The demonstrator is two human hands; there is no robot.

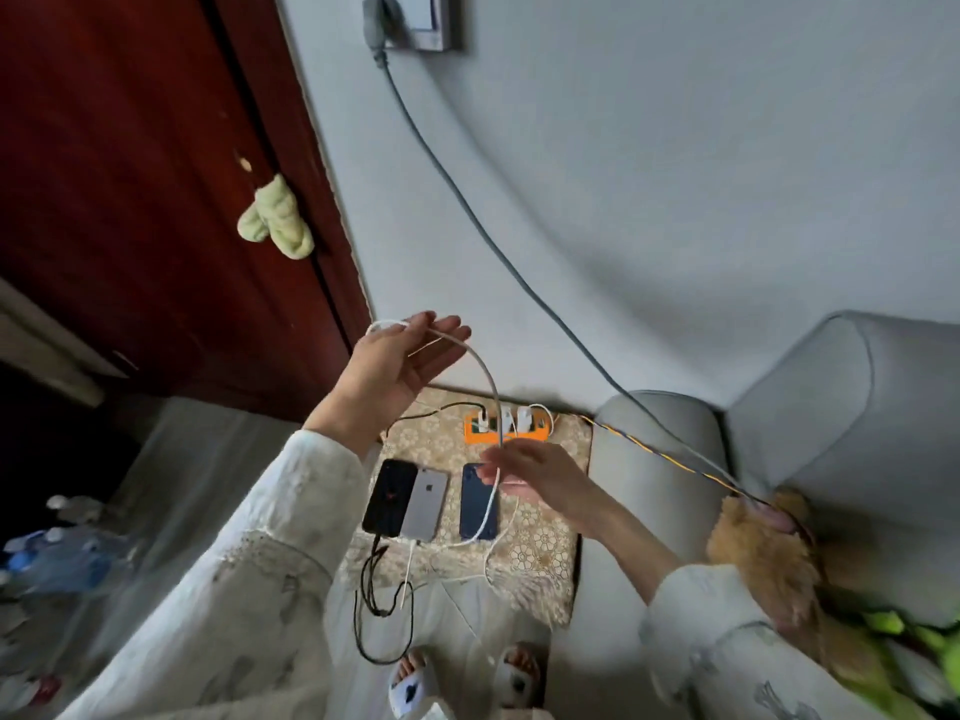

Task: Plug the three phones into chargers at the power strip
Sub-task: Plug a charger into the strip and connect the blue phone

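From the head camera we look down on a small stool with a floral-patterned cover, pushed against the grey wall. At its far edge sits the orange power strip, with white charger plugs standing in it. Nearer to us, three phones lie face down in a row: a black phone touching a silver phone on its right, and a dark blue phone a little apart from them.

We see the left hand raised above the stool, palm turned up and fingers spread loosely, with a white cable draped over the fingers. The cable arcs down to the right hand, which hovers over the blue phone and pinches the cable between thumb and fingers. Below that pinch the cable runs on across the blue phone and loops off the stool's near edge.

A black cable leads from the near end of the black phone and hangs in loops toward the floor. A second white cable leads from the silver phone's near end.

A thick grey cord runs from a wall socket down toward the grey sofa on the right. A red-brown door stands on the left.
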